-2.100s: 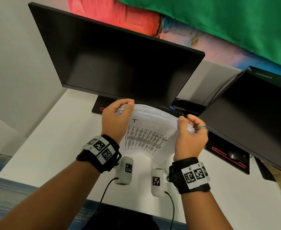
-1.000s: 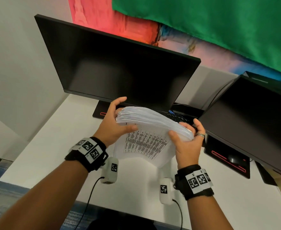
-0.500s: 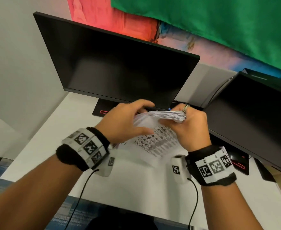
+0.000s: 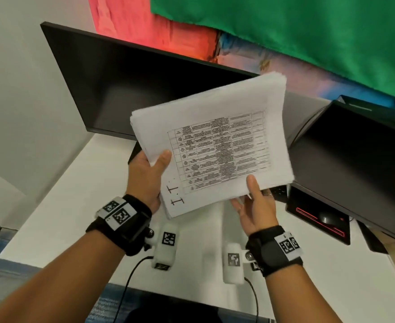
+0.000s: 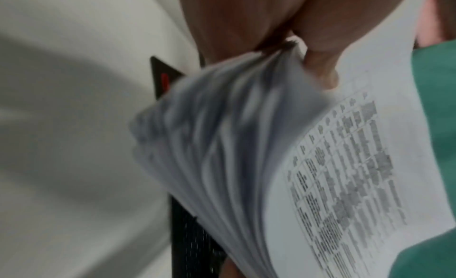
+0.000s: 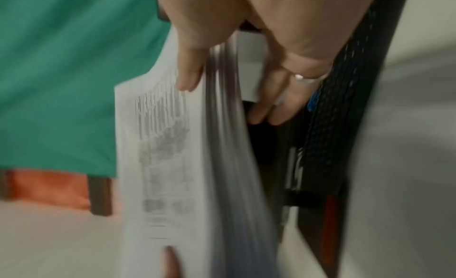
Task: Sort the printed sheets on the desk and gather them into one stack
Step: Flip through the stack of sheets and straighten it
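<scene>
Both hands hold the stack [image 4: 211,145] in a pinching grip: the left hand [image 4: 146,177] has its thumb pressed on the top sheet near the lower left corner with the rest of the hand underneath, and the right hand [image 4: 256,209] has its thumb on the lower right edge with the fingers [image 6: 279,106] spread beneath the sheets. The stack is lifted off the counter [image 4: 59,213], held in the air in front of the person, tilted so the top page faces the head camera. That page carries a printed table and a handwritten "I.T." near the left hand. In the left wrist view the sheets fan apart a little along the edge below the thumb; the right wrist view shows the same loose edge, blurred. Behind the stack stands a dark monitor [image 4: 126,85], and a second monitor [image 4: 355,159] stands to the right, its red-trimmed base [image 4: 317,220] on the counter. A ring [image 6: 299,77] shows on a right finger. Both wrists wear black bands with square printed markers, and white camera units with cables hang under them. A green cloth [image 4: 296,36] hangs on the wall above.
</scene>
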`<state>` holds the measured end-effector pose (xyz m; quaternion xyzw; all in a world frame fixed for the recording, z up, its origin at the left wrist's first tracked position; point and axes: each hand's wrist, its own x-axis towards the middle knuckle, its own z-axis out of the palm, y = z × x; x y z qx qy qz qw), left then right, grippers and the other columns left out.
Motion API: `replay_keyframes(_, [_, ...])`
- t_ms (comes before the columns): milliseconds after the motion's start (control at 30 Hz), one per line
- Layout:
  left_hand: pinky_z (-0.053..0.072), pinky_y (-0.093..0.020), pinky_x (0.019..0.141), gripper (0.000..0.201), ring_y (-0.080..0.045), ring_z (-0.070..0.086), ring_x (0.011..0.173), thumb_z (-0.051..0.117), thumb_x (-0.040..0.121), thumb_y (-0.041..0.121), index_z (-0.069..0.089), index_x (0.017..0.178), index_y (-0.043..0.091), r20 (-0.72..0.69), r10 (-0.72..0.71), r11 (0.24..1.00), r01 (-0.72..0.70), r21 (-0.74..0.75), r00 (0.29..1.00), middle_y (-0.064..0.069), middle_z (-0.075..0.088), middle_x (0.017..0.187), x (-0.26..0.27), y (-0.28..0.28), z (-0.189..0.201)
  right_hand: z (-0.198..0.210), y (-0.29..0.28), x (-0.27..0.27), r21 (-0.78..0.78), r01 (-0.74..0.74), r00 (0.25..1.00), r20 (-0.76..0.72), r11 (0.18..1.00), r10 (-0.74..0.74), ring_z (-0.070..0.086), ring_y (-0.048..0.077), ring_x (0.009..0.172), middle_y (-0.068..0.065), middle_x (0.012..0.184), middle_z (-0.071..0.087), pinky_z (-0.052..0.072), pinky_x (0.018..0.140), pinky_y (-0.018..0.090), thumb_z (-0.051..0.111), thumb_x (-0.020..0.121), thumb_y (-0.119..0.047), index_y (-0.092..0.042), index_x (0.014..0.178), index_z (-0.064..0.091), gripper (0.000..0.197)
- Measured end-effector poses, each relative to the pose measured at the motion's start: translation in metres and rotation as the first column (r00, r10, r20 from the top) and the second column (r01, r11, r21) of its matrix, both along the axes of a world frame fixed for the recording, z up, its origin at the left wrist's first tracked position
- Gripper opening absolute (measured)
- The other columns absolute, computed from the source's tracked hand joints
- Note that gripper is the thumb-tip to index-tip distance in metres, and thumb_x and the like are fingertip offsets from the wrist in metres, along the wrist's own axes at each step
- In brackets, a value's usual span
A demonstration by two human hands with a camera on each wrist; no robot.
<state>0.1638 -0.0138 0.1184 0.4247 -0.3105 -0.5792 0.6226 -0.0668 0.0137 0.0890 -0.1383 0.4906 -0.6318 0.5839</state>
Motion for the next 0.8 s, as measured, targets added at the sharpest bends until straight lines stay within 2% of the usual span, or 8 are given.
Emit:
replay_keyframes(67, [0.048, -0.059, 0.097, 0.039, -0.039, 0.061, 0.12, 0.057, 0.097, 0.011, 0.052, 0.134, 0.003, -0.163, -0.107, 0.993, 0.114, 0.034, 0.981, -0.019, 0.062, 0.131, -0.009, 0.004, -0.009, 0.009, -0.004, 0.01, -0.095, 0.04, 0.992, 0.125, 0.995, -0.028, 0.061, 0.033, 0.125, 0.011, 0.134, 0.064, 0.047, 0.104, 0.055, 0.078, 0.079, -0.023, -0.018, 0.142, 0.054, 0.068])
replay_keyframes(167, [0.048, -0.055, 0.099, 0.042, -0.036, 0.059, 0.123, 0.057, 0.095, 0.01, 0.052, 0.136, 0.004, -0.16, -0.183, 0.976, 0.199, 0.089, 0.97, -0.018, 0.062, 0.132, -0.004, 0.004, -0.018, 0.017, -0.004, 0.011, -0.184, 0.133, 0.988, 0.105, 0.974, -0.115, 0.06, 0.035, 0.124, 0.013, 0.134, 0.064, 0.043, 0.106, 0.06, 0.075, 0.081, -0.015, -0.013, 0.14, 0.056, 0.062])
replay_keyframes(233, [0.051, -0.053, 0.096, 0.044, -0.035, 0.061, 0.119, 0.063, 0.09, 0.009, 0.055, 0.133, 0.004, -0.088, -0.164, 0.975, 0.175, 0.14, 0.983, -0.017, 0.065, 0.128, 0.014, -0.003, -0.019, 0.021, 0.001, 0.001, -0.223, 0.129, 0.992, 0.023, 0.966, -0.128, 0.06, 0.033, 0.125, 0.012, 0.135, 0.063, 0.043, 0.107, 0.058, 0.068, 0.086, -0.004, -0.011, 0.14, 0.055, 0.056])
replay_keyframes(333, [0.06, -0.039, 0.079, 0.064, -0.026, 0.071, 0.097, 0.083, 0.07, 0.026, 0.061, 0.127, 0.01, 0.113, -0.247, 0.966, 0.236, 0.106, 0.962, -0.019, 0.07, 0.117, 0.042, -0.014, -0.008, 0.031, 0.009, -0.019, -0.246, 0.022, 0.997, -0.063, 0.969, -0.039, 0.063, 0.031, 0.121, 0.013, 0.133, 0.065, 0.051, 0.1, 0.051, 0.063, 0.085, 0.001, -0.008, 0.137, 0.056, 0.054])
replay_keyframes(467, [0.059, -0.039, 0.078, 0.049, -0.024, 0.073, 0.097, 0.077, 0.077, 0.021, 0.061, 0.124, 0.02, 0.433, -0.456, 0.879, 0.471, 0.081, 0.778, -0.007, 0.075, 0.11, 0.03, -0.018, 0.008, 0.033, 0.012, -0.026, -0.209, -0.156, 0.954, -0.285, 0.965, 0.092, 0.071, 0.03, 0.107, 0.013, 0.116, 0.073, 0.06, 0.08, 0.039, 0.068, 0.077, 0.002, -0.002, 0.125, 0.061, 0.049])
replay_keyframes(600, [0.062, -0.036, 0.08, 0.024, -0.006, 0.072, 0.093, 0.072, 0.086, 0.018, 0.066, 0.108, 0.027, 0.594, -0.222, 0.96, 0.281, -0.008, 0.773, 0.006, 0.075, 0.1, 0.008, -0.008, 0.003, 0.028, 0.005, -0.021, -0.169, -0.209, 0.809, -0.583, 0.963, 0.073, 0.074, 0.027, 0.099, 0.003, 0.103, 0.078, 0.061, 0.079, 0.037, 0.075, 0.08, 0.002, -0.013, 0.108, 0.071, 0.032])
replay_keyframes(733, [0.053, -0.008, 0.069, 0.022, 0.016, 0.063, 0.082, 0.068, 0.089, 0.02, 0.061, 0.109, 0.019, 0.632, 0.076, 0.98, 0.059, -0.189, 0.771, 0.021, 0.064, 0.092, -0.013, 0.01, -0.002, 0.032, 0.008, -0.011, -0.31, -0.127, 0.753, -0.648, 0.942, -0.112, 0.073, 0.011, 0.098, -0.011, 0.1, 0.077, 0.06, 0.083, 0.029, 0.077, 0.081, 0.001, -0.022, 0.106, 0.07, 0.034])
replay_keyframes(800, [0.046, -0.001, 0.069, 0.026, 0.023, 0.058, 0.085, 0.065, 0.092, 0.017, 0.055, 0.115, 0.019, 0.608, 0.119, 0.976, 0.022, -0.219, 0.785, 0.024, 0.06, 0.098, -0.018, 0.019, -0.01, 0.021, 0.016, -0.005, -0.338, -0.095, 0.712, -0.681, 0.936, -0.173, 0.072, 0.003, 0.097, -0.022, 0.098, 0.075, 0.058, 0.083, 0.022, 0.077, 0.081, -0.001, -0.031, 0.104, 0.069, 0.039])
